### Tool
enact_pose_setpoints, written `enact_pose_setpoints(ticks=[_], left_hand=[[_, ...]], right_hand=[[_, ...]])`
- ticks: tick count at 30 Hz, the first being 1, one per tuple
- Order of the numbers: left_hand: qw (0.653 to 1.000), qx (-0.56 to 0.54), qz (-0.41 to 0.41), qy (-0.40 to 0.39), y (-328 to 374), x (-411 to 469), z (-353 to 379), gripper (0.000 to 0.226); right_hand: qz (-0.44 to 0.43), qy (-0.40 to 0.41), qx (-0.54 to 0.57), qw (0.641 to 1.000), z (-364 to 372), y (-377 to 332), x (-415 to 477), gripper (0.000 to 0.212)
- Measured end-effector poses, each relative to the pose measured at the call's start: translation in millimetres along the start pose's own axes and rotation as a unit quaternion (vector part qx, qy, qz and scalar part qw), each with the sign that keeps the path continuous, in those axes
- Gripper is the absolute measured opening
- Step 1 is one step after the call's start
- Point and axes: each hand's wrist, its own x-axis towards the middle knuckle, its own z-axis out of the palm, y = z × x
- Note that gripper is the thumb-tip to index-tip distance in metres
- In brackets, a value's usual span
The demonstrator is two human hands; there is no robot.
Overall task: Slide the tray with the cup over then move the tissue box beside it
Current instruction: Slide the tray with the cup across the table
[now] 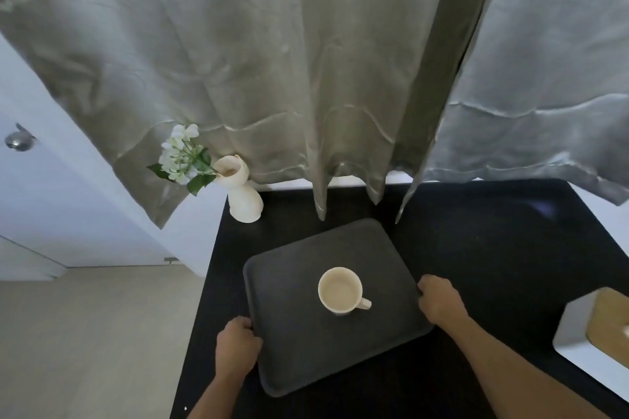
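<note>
While two hands, left hand (237,345), right hand (441,299), fingers gripping one tray (296,343), one cup (341,290), one tissue box (594,338)

The left hand (237,343) was curled closed, knuckles up, forearm bare. The right hand (440,300) was likewise closed, its forearm extended diagonally behind it.

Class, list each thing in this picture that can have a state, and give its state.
Tray: flat on the black table, gripped at both sides.
Cup: upright on the tray, looks empty.
Tissue box: at the table's right edge, untouched.
Vase: upright, holding flowers.
Left hand: closed on the tray.
Right hand: closed on the tray.
</note>
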Motion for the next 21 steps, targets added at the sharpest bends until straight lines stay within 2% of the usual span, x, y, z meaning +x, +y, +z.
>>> enact_pose_setpoints(ticks=[8, 12, 17, 21], left_hand=[[0.997, 0.025, 0.067, 0.001, 57, 26, 10, 0.011], [0.995, 0.048, 0.089, -0.012, 77, 36, 16, 0.01], [0.993, 0.062, 0.103, -0.011, 94, 47, 20, 0.021], [0.991, 0.079, 0.103, -0.01, 104, 55, 22, 0.02]], right_hand=[[0.029, 0.027, 0.029, 0.999, -23, 22, 7, 0.014], [0.038, 0.027, 0.042, 0.998, -30, 29, 12, 0.005], [0.046, 0.026, 0.049, 0.997, -33, 30, 18, 0.004], [0.053, 0.033, 0.051, 0.997, -34, 28, 26, 0.006]])
